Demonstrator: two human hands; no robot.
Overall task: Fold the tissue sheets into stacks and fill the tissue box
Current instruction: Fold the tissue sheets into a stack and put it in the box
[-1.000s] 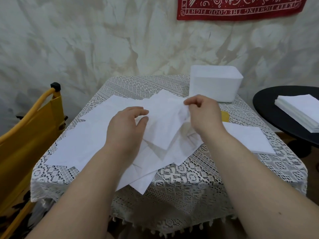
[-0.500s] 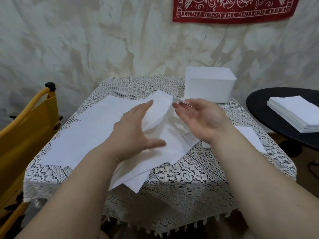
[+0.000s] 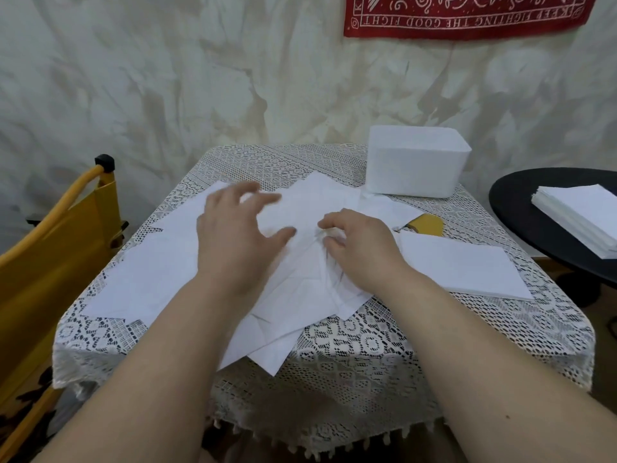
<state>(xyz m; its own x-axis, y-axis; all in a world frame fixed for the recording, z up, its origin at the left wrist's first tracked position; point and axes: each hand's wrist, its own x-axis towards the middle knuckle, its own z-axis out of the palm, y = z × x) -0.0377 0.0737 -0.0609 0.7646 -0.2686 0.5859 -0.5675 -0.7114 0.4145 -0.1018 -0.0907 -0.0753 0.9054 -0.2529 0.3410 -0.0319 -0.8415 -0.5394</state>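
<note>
Loose tissue sheets [image 3: 157,272] lie fanned across the lace-covered surface [image 3: 367,345], within reach for folding. The left hand [image 3: 233,238] hovers spread over them, blurred, likely to flatten one. The right hand [image 3: 360,245] curls its fingertips into a crumpled sheet, seemingly pinching it. A folded stack [image 3: 467,272] waits beside it; the box [image 3: 417,165] stands behind, unfilled.
</note>
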